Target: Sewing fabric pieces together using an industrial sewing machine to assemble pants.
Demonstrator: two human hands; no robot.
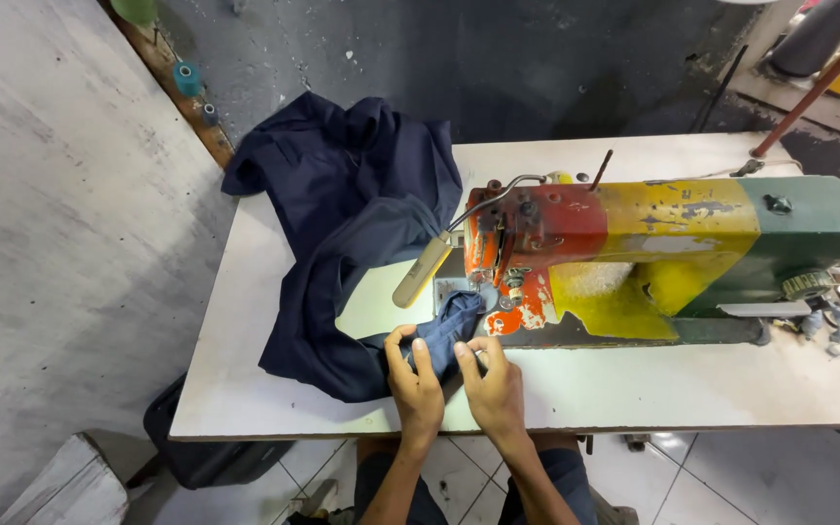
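Both hands palm-down side by side, left hand (413, 381) and right hand (491, 382) pinching navy garment (347, 228), beside sewing machine (653, 248)

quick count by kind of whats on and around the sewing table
Sewing machine: 1
Navy garment: 1
Hands on the fabric, left hand and right hand: 2
Teal thread spools: 2
Total: 6

No packages, labels, signs or screens are visible anywhere in the head view.
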